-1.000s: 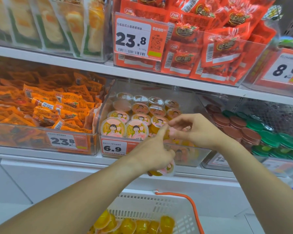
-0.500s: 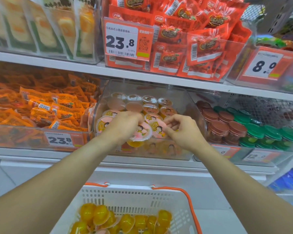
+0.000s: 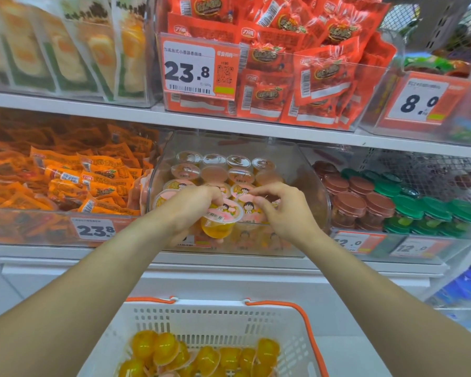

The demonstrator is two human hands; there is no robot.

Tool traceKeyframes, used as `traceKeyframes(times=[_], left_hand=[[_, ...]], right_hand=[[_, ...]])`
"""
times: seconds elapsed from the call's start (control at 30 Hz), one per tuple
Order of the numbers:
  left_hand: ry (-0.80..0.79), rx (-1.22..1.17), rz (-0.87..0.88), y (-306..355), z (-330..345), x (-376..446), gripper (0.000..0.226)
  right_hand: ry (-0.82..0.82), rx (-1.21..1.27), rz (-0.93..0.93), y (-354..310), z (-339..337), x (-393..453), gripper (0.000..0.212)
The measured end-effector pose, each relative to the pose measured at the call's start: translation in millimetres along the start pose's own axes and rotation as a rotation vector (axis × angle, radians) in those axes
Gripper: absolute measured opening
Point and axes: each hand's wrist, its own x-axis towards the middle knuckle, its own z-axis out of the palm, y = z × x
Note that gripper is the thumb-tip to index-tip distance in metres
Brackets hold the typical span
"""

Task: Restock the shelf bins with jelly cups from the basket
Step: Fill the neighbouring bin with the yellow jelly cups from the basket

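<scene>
Bin [image 3: 305, 170]: clear, on middle shelf, rows of lidded jelly cups | left hand [image 3: 191, 208]: fingers curled round one jelly cup [image 3: 220, 217] at bin front | right hand [image 3: 280, 210]: fingertips pinching at neighbouring cup lids | basket [image 3: 218, 317]: white, below, holding yellow cups [image 3: 201, 355]

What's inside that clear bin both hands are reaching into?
The clear bin holds rows of jelly cups with cartoon lids. The left hand grips one yellow jelly cup at its front; the right hand covers cups beneath it, and lower layers are hidden.
</scene>
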Motion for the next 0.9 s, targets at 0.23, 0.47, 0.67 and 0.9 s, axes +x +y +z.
traceKeyframes(times=[0.23, 0.47, 0.67, 0.9], left_hand=[[-0.029, -0.023, 0.041, 3, 6, 0, 0.020], [0.018, -0.014, 0.056, 4, 8, -5, 0.010], [0.039, -0.058, 0.137, 2, 13, -5, 0.013], [0.085, -0.125, 0.248, -1, 18, 2, 0.013]], right_hand=[[-0.004, -0.015, 0.074, 3, 0, -1, 0.012], [-0.020, -0.048, 0.147, 2, -5, -4, 0.005], [-0.026, -0.073, 0.197, 4, -11, -8, 0.010], [0.005, -0.030, 0.205, 4, -13, -9, 0.012]])
